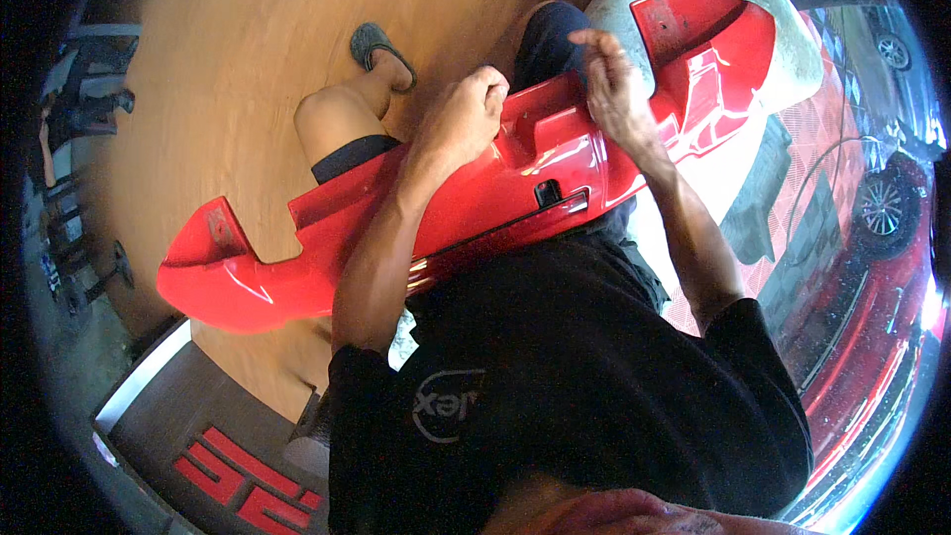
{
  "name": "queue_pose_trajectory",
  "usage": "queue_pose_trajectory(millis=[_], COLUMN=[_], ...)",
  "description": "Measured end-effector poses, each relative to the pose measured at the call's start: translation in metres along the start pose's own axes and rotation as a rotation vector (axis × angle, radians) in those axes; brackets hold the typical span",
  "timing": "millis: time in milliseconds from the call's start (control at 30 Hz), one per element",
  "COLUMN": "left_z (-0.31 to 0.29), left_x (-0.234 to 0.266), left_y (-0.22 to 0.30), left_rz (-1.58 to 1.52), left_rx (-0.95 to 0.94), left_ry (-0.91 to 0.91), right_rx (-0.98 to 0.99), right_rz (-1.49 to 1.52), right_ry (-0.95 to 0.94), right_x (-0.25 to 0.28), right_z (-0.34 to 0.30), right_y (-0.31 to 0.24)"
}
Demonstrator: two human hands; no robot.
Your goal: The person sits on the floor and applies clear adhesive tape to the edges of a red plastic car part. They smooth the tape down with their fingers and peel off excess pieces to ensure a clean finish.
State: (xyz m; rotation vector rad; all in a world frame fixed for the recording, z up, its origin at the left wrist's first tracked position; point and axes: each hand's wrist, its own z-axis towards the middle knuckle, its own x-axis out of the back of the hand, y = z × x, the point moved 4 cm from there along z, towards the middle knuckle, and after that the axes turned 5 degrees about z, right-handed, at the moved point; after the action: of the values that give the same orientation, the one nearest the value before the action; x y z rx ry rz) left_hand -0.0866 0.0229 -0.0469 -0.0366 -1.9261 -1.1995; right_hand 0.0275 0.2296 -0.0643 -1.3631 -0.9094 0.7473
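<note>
A long, glossy red car spoiler [461, 213] with upturned ends lies across my lap, slanting up to the right. It has a small dark opening near its middle. My left hand [461, 121] rests at the spoiler's far edge, left of its centre, with the fingers curled closed. What those fingers hold, if anything, is hidden. Just to the right, my right hand [616, 94] is raised over the same far edge. Its fingers stretch out and it holds nothing that I can see.
A grey rounded surface [783, 79] sits under the spoiler's right end. A red car [872, 367] with a spoked wheel stands at the right. At lower left is a dark panel [168, 416] with red raised shapes. My sandalled foot [374, 45] is on the brown floor [228, 69].
</note>
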Motion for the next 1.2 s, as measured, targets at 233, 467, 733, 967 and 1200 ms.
queue_pose_trajectory(millis=[233,467,733,967,1200], left_z=[0.006,0.033,0.037,0.041,0.047], left_x=[0.005,0.0,-0.014,-0.015,-0.008], left_y=[0.005,0.007,0.019,0.014,0.01], left_rz=[0.196,0.224,0.35,0.25,0.178], left_rx=[-0.448,-0.469,-0.587,-0.514,-0.552], left_ry=[-0.114,-0.468,-0.476,-0.464,-0.59], right_rx=[0.048,-0.037,-0.107,-0.104,-0.127], right_rz=[-0.192,-0.109,-0.028,0.037,0.064], right_ry=[0.299,0.283,0.285,0.306,0.298], right_x=[-0.008,-0.009,-0.009,-0.003,-0.003], right_z=[-0.002,-0.003,-0.008,-0.006,-0.005], right_y=[0.016,0.024,0.022,0.03,0.025])
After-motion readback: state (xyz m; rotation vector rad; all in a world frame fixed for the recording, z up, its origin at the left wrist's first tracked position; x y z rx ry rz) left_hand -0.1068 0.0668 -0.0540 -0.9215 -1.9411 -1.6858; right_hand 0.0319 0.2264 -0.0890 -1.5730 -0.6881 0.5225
